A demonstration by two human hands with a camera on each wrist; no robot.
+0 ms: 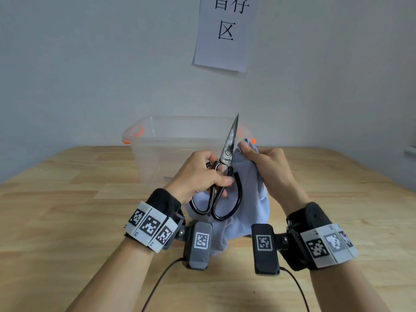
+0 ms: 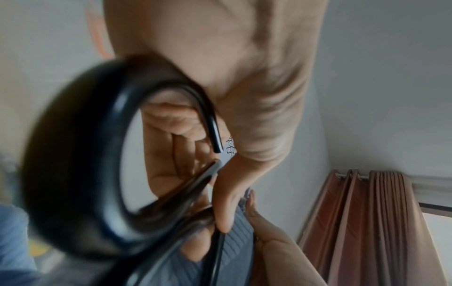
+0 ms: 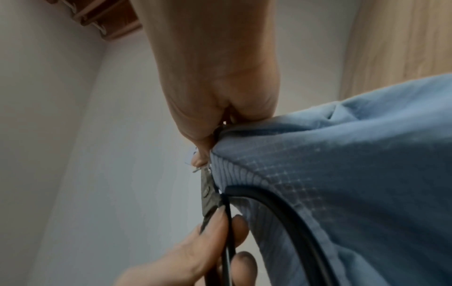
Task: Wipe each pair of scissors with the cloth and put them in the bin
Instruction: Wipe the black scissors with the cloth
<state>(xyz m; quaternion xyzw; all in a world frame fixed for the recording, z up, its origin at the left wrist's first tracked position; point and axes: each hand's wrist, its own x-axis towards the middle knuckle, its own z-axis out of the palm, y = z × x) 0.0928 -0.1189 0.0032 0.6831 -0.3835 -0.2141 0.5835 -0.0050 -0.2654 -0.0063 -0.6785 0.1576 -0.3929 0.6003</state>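
Observation:
A pair of scissors [image 1: 227,154] with black loop handles and worn metal blades points up over the table. My left hand [image 1: 202,174] grips it at the handles just below the pivot; the black loop [image 2: 80,154] fills the left wrist view. My right hand [image 1: 267,167] pinches a pale blue cloth [image 1: 247,199] against the right side of the blades near the pivot. The cloth [image 3: 342,174] hangs down behind the handles to the table. A clear plastic bin [image 1: 157,140] with orange latches stands behind both hands.
The wooden table [image 1: 67,210] stretches to both sides and toward me. A paper sign [image 1: 225,32] hangs on the wall above the bin. Cables run from both wrist cameras toward me. A brown curtain [image 2: 367,222] hangs to one side.

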